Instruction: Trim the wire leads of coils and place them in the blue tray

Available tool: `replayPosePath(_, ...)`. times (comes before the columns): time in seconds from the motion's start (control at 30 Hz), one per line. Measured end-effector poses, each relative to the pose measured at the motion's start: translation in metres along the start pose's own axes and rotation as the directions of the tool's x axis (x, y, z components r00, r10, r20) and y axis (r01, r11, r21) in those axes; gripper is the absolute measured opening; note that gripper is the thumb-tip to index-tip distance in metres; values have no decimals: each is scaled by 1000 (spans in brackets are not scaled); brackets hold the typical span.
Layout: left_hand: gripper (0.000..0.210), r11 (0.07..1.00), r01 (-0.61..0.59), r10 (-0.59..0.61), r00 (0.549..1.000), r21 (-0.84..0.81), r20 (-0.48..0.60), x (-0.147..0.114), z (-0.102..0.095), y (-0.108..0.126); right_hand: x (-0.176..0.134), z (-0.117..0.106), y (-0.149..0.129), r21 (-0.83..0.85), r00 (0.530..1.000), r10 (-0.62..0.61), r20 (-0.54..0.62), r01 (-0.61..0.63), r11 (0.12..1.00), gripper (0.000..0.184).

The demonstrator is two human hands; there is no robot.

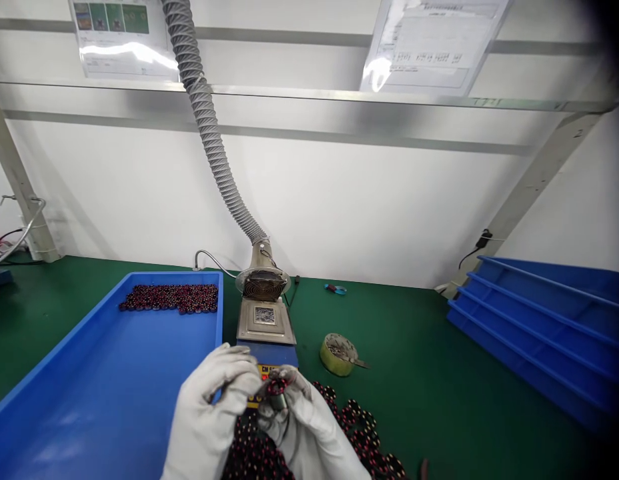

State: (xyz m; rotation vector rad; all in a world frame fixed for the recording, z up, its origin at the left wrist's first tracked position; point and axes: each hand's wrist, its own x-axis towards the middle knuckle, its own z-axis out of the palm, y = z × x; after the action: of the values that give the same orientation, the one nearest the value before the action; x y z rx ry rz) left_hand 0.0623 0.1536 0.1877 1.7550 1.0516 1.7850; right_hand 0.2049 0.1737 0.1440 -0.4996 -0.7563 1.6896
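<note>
My right hand (309, 419), in a white glove, is closed around a small round part (277, 385). That part is black with red windings and has a short silvery cylinder under it. My left hand (217, 407), also gloved, is beside it with thumb and fingers pinched together at its left edge. What lies between the left fingertips is too small to make out. Below and between my hands lies a heap of similar black-and-red parts (254, 450), partly hidden by the gloves. More of these parts (359, 427) are spread to the right of my right hand.
A blue tray (134, 380) on the left holds rows of such parts (169, 298). Ahead stands a metal-topped heating unit (267, 327) under a grey exhaust hose (214, 133). Right of it are a yellow-green tin (334, 363) and a small blue-handled tool (335, 289). Stacked blue trays (539, 327) stand far right.
</note>
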Motion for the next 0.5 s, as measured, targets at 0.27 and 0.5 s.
replayPosePath(0.27,22,974,226,-219,962,-28,163,7,9,6,-5,0,-3,8,999,-50,-5,50,999,24)
replayPosePath(0.5,9,971,138,-138,990,-194,15,0,18,3,4,-7,5,-4,1000,-8,4,8,1000,25)
